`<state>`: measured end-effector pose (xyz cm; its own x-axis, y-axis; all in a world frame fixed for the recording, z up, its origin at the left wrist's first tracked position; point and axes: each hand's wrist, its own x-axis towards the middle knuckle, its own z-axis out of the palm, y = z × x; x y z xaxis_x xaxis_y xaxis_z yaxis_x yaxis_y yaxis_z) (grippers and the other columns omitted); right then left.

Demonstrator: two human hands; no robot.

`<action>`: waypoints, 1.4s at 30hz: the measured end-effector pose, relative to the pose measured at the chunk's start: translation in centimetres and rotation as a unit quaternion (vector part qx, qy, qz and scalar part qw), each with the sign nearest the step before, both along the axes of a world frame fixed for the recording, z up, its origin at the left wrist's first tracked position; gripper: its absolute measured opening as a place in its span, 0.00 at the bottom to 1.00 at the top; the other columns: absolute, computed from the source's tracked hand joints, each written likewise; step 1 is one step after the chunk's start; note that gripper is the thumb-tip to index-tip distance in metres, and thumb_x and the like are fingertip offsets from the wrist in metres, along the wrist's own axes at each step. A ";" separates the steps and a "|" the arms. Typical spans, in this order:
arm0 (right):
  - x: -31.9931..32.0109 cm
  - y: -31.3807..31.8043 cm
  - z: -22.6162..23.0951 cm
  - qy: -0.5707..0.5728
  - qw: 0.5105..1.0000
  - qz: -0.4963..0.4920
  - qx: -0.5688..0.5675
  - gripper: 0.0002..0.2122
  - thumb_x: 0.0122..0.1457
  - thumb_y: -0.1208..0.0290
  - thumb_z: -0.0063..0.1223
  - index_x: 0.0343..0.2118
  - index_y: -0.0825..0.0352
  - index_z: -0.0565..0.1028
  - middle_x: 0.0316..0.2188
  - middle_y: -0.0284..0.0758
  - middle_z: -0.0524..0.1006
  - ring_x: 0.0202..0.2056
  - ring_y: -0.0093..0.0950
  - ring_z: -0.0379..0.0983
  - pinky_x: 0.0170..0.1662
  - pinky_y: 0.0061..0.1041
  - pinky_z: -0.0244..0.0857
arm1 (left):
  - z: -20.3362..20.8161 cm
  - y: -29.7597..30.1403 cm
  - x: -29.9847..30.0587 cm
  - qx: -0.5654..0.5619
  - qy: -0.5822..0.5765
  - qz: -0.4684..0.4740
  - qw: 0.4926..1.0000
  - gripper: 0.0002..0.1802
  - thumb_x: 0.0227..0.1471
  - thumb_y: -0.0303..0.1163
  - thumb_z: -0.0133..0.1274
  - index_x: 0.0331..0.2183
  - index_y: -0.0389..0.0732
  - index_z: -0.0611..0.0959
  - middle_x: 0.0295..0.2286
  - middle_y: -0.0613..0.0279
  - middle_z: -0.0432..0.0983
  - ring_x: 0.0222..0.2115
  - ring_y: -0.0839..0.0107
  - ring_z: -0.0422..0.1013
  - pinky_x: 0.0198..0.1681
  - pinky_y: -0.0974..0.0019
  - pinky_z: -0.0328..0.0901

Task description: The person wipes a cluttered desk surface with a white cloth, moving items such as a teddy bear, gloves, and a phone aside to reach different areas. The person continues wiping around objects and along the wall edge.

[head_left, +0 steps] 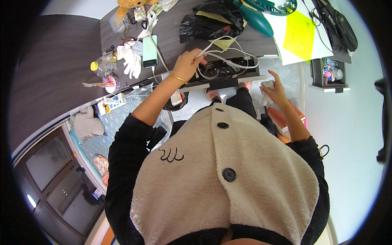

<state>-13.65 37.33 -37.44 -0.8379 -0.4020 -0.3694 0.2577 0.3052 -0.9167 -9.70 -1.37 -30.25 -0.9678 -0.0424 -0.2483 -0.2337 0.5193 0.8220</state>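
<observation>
My left hand (189, 65) is closed on a looped white cable (245, 66) above a pulled-out drawer (253, 72). The loops of the cable spread to the right across the drawer, and thinner white strands run up from it. Inside the drawer lie dark items and more cords, partly covered by the loops. To the right of the drawer, my right hand (279, 92) is closed round a small whitish object (267, 86), its index finger raised. The fingers hide part of that object, and its kind is unclear.
On the desk are a pale green phone (150, 52) with a cable, white gloves (130, 59), a yellow-capped bottle (105, 65), a black plastic bag (210, 24), a dark green device (257, 20) and a yellow sheet (299, 36). A small open drawer (326, 85) stands at right.
</observation>
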 end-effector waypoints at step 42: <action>1.8 -3.7 -0.6 0.008 0.885 0.308 0.350 0.22 0.47 0.53 0.59 0.39 0.65 0.78 0.33 0.48 0.78 0.37 0.43 0.75 0.42 0.36 0.68 | -22.7 1.4 2.4 -0.103 -0.151 0.095 0.979 0.21 0.54 0.38 0.48 0.42 0.30 0.74 0.38 0.42 0.75 0.41 0.51 0.72 0.48 0.57 0.64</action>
